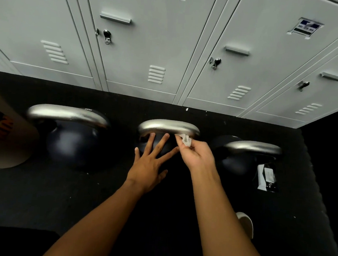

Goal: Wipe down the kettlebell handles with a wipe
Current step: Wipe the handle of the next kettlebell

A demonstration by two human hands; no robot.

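Observation:
Three dark kettlebells with silver handles stand in a row on the black floor: a left kettlebell (71, 139), a middle kettlebell (168, 126) and a right kettlebell (250, 148). My left hand (152, 160) lies flat with fingers spread on the middle kettlebell's body, just under its handle. My right hand (196, 153) pinches a small crumpled white wipe (185, 140) against the right end of the middle handle.
Grey lockers (159, 47) line the wall right behind the kettlebells. A beige container (3, 136) with an orange label stands at the far left. A black and white packet (266, 176) lies beside the right kettlebell. A white shoe tip (245, 223) shows near my right forearm.

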